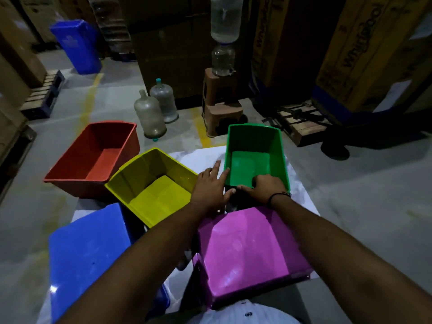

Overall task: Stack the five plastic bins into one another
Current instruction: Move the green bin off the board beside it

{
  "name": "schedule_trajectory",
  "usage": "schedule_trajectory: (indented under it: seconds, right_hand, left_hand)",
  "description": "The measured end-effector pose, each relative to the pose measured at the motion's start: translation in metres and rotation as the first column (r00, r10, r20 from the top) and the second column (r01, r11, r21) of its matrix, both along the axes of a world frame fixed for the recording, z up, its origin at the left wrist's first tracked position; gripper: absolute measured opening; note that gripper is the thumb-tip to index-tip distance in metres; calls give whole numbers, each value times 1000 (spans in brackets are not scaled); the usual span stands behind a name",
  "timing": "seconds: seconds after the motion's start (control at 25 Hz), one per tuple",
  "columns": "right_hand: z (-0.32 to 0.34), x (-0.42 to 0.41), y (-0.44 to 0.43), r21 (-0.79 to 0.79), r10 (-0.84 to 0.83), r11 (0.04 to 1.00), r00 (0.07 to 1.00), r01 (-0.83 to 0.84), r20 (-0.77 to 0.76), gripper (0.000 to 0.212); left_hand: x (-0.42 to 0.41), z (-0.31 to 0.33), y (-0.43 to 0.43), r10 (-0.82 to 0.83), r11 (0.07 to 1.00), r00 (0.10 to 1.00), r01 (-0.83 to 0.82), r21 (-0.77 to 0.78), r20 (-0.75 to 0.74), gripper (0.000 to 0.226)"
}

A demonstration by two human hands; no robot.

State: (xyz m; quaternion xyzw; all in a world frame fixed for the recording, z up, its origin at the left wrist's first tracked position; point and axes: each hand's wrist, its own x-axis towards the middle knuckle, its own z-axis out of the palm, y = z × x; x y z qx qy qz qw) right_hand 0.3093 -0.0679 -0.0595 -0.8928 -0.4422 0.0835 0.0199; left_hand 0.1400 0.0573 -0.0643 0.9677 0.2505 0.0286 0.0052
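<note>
I am looking into a warehouse or storeroom. Tall brown cardboard appliance cartons [364, 50] printed with a brand name stand on wooden pallets [301, 127] along the right side. The grey concrete floor [350, 183] carries painted yellow lines [90, 101]. A blue plastic wheeled bin [77, 45] and empty clear water jugs [154, 111] stand farther back.

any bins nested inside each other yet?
No: the red bin, yellow bin, green bin, blue bin and pink bin all sit separately, none inside another.
</note>
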Motion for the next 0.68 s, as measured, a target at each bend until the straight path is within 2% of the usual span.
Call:
schedule_trajectory:
  seconds: [0.08,0.16,0.24,0.36,0.44,0.56,0.6,0.68]
  right_hand:
    - [-6,-4,10,81,-35,996,988,48,-149,60]
    - [-11,-5,15,162,-21,985,963,66,-267,40]
    - [-14,-4,15,234,-17,967,939,103,-342,24]
    - [-20,-1,11,285,-22,947,916,148,-400,15]
    - [-24,7,7,265,9,958,917,105,-398,16]
    - [-22,25,2,228,93,974,939,-16,-331,19]
    - [-19,34,-2,212,111,976,956,-52,-272,23]
    - [-17,53,-13,168,146,976,988,-136,-49,34]
  left_hand:
    - [5,2,-6,-11,1000,1000,11,1,21,64]
    - [12,5,-16,3,1000,995,0,-27,102,45]
    - [22,10,-30,82,983,986,-55,-178,147,32]
    - [40,6,-53,220,900,973,-172,-401,76,33]
    - [49,2,-61,267,864,962,-214,-456,55,37]
    - [58,2,-44,289,867,956,-240,-436,49,44]
    - [61,4,-32,316,859,948,-268,-437,40,45]
    - [67,9,-4,381,836,924,-352,-421,-16,45]
